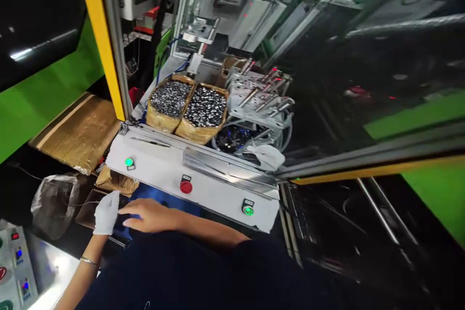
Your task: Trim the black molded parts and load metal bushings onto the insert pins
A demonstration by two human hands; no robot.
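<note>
My left hand (106, 213), in a white glove with a bracelet at the wrist, is closed at the lower left. What it holds, if anything, I cannot make out. A thin pale strand (87, 202) runs beside its fingers, and whether it is gripped is unclear. My bare right hand (150, 215) reaches across in front of my body, fingers stretched towards the glove and thumb apart, with nothing visible in it. Beneath the hands are a blue surface (156, 194) and an open brown box (87, 208).
A white control panel (156, 164) carries two green buttons and a red button (186, 187). Tweezers (150, 142) lie on it. Behind stand two boxes of small metal parts (205, 106), a fixture with rods (261, 89) and a white glove (267, 155). A clear bag (54, 203) hangs left.
</note>
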